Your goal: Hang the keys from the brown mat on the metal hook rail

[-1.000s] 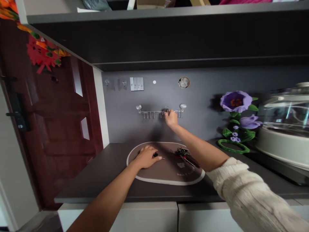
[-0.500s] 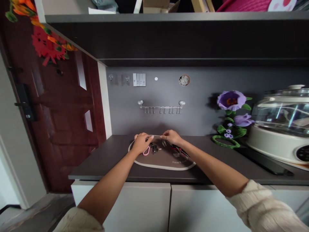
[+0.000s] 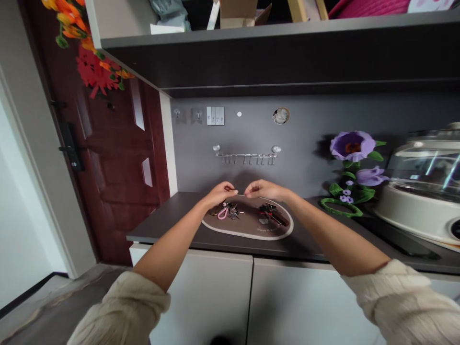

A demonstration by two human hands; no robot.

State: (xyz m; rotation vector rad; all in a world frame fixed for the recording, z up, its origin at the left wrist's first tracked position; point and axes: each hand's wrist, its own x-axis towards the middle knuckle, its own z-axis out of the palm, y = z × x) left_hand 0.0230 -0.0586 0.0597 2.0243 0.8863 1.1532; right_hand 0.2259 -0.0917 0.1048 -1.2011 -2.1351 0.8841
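Note:
My left hand (image 3: 220,193) and my right hand (image 3: 265,189) hover above the far edge of an oval brown mat (image 3: 244,232) with a pale rim. Their fingertips face each other across a small gap. Both hands have their fingers bent in toward the thumb, pinch-like; anything between them is too small to make out. Under my left hand lies a bunch of keys (image 3: 235,211) with a pink loop strap (image 3: 223,213). Below my right hand, on the mat's right half, rests a dark red and black cluster (image 3: 273,214), perhaps more keys.
A hook rail (image 3: 246,155) is fixed to the wall behind the mat. To the right stand purple fabric flowers (image 3: 352,146), a dark flat slab (image 3: 398,237) and a cream appliance with a clear upper part (image 3: 406,206). A shelf (image 3: 273,60) overhangs the counter.
Both hands have come up off the mat's far edge, uncovering the keys and the red and black cluster. The camera view has shifted, moving the scene slightly right and up.

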